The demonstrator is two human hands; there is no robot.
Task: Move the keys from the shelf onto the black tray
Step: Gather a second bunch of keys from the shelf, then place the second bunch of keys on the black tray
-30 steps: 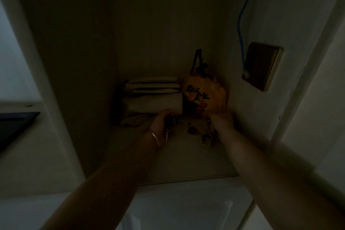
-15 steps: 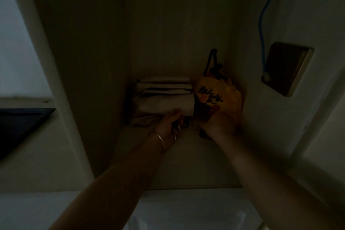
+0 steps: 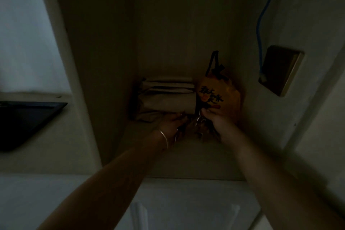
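The tray (image 3: pixel 28 117) waits at far left, well apart from the shelf (image 3: pixel 168 158), so the step is best done by gathering every key into a firm hold and lifting clear before swinging left. The left hand (image 3: pixel 171 123) reaches in palm-down, fingers curled together; whether they clamp any keys is too dark to tell. The right hand (image 3: pixel 217 119), just beside it, pinches the keys (image 3: pixel 199 123) low over the shelf, by the bag (image 3: pixel 218 95).

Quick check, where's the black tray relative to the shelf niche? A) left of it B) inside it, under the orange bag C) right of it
A: the black tray sits at the left edge of the view, beyond the wall of the niche where both hands reach beside the orange bag.
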